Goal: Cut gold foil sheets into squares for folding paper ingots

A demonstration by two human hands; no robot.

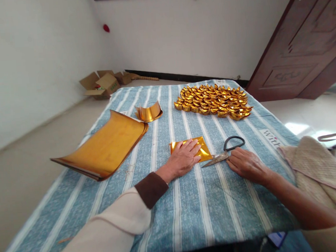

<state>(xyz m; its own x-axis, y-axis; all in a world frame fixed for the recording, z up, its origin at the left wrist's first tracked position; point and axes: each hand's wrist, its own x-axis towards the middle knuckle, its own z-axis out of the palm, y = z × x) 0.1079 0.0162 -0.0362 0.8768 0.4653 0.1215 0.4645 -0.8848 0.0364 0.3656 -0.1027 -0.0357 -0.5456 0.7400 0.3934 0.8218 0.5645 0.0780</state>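
My left hand [184, 157] lies flat, fingers stretched out, on a shiny gold foil sheet [206, 151] in the middle of the table. In my right hand [247, 164] is a pair of scissors [220, 158] with black loop handles, its fingers wrapped round one loop. The blades are parted and point left, with the upper one at the foil's right edge; whether they touch it I cannot tell. A larger stack of curled gold sheets [106, 145] rests to the left. Behind it sits a small curved pile of gold strips [150, 112].
Several rows of folded gold ingot shapes [212, 101] stand at the back right of the striped blue tablecloth [188, 209]. A beige towel [318, 173] hangs at the right edge. Open cardboard boxes [104, 85] are on the floor beyond, and a brown door [297, 44] is at right.
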